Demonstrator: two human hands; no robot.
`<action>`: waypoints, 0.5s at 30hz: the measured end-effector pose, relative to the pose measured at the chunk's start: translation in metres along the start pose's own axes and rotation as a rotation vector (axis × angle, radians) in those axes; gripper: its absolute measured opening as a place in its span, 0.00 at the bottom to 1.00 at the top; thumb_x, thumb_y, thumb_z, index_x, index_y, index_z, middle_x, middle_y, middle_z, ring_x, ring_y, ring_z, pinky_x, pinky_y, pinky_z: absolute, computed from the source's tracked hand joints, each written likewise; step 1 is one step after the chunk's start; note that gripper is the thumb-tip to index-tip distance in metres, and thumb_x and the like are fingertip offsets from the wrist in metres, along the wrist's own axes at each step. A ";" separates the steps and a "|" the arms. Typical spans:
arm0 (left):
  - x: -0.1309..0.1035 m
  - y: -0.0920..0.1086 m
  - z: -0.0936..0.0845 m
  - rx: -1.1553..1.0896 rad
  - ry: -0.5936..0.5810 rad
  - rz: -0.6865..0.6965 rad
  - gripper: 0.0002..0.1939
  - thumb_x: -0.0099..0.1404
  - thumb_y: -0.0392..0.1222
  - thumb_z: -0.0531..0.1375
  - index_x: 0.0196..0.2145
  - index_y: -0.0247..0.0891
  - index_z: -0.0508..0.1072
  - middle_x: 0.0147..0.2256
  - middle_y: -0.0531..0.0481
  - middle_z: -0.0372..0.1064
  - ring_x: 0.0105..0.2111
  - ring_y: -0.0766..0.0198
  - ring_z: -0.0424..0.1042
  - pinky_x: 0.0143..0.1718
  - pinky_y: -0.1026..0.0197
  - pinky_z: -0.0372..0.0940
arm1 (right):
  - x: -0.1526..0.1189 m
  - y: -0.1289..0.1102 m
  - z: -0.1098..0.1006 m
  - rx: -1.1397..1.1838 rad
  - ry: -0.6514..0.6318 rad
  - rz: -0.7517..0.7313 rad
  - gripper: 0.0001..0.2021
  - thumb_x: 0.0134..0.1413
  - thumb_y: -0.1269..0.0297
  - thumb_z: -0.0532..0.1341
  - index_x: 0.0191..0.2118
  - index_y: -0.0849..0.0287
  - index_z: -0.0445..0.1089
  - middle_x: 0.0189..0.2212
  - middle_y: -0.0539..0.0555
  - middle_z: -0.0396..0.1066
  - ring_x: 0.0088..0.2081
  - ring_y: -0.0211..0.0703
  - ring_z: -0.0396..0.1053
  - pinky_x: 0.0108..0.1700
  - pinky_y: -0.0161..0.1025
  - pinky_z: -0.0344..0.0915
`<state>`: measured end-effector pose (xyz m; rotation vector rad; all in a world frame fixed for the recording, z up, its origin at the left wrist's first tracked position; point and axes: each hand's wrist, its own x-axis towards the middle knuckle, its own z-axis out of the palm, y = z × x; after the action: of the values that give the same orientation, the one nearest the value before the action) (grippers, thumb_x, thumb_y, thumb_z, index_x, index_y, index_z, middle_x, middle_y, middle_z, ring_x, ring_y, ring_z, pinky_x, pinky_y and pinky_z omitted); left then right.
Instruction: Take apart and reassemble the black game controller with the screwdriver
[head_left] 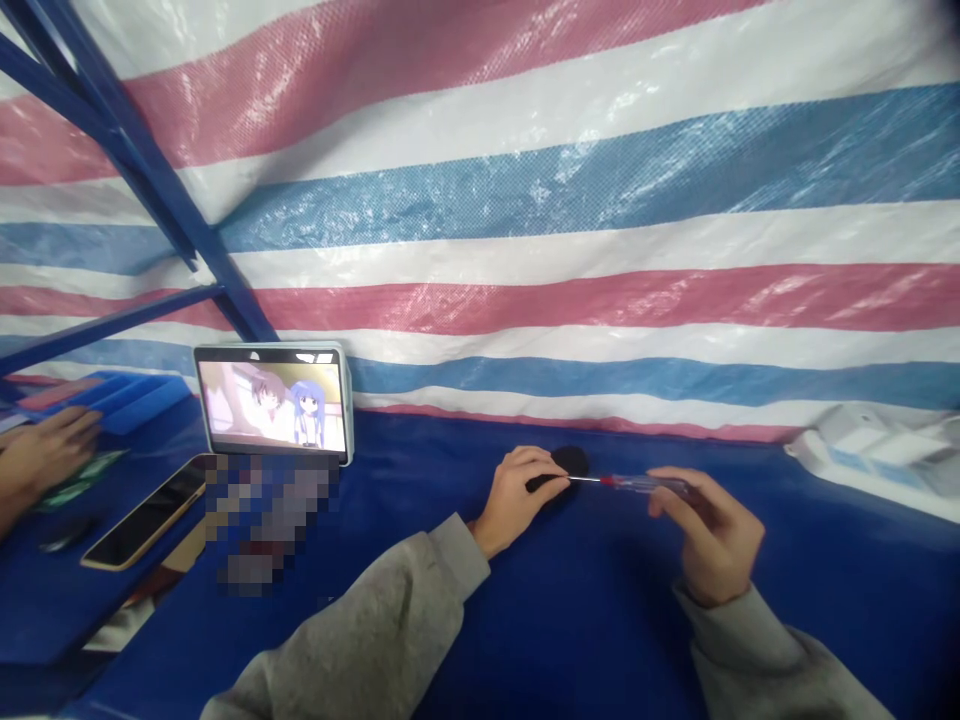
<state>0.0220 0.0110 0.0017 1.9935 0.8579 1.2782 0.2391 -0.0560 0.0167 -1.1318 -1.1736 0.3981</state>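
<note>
My left hand (519, 492) is closed on a small black rounded object (571, 461), low over the blue tabletop. Its exact kind cannot be made out, since my fingers cover part of it. In my right hand (716, 530) is a screwdriver (634, 484) with a clear handle and a red collar, gripped between thumb and fingers. The screwdriver lies nearly level, and its thin metal shaft points left. The tip reaches the black object beside my left fingertips; whether it sits in a screw is too small to tell.
A tablet (276, 405) playing a cartoon stands at the back left. Nearby lie a phone (154, 512) and a blue tray (139, 398), with another person's hand (49, 455) beside it. White packages (885, 450) stand at right. Striped sheeting (585, 300) hangs behind.
</note>
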 end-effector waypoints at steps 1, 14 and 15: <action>0.000 0.000 0.000 0.001 -0.005 0.000 0.08 0.66 0.48 0.65 0.37 0.41 0.81 0.39 0.47 0.77 0.46 0.55 0.73 0.52 0.50 0.66 | 0.000 0.001 0.000 0.002 0.002 0.002 0.08 0.52 0.61 0.67 0.37 0.58 0.77 0.21 0.49 0.70 0.22 0.37 0.68 0.25 0.35 0.67; 0.001 0.005 -0.002 0.038 -0.040 -0.017 0.08 0.68 0.46 0.63 0.36 0.41 0.79 0.39 0.47 0.77 0.46 0.56 0.73 0.52 0.51 0.65 | 0.002 -0.004 0.000 0.009 -0.008 0.005 0.08 0.51 0.60 0.67 0.36 0.59 0.76 0.20 0.50 0.70 0.21 0.39 0.68 0.24 0.37 0.67; 0.001 0.005 -0.002 0.039 -0.043 -0.018 0.08 0.68 0.46 0.63 0.36 0.41 0.79 0.39 0.47 0.77 0.46 0.56 0.73 0.52 0.51 0.65 | 0.002 -0.004 0.000 0.006 -0.011 0.004 0.08 0.51 0.60 0.67 0.36 0.59 0.76 0.20 0.50 0.70 0.21 0.39 0.68 0.24 0.37 0.67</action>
<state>0.0216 0.0088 0.0068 2.0313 0.8846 1.2127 0.2382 -0.0563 0.0208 -1.1279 -1.1793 0.4108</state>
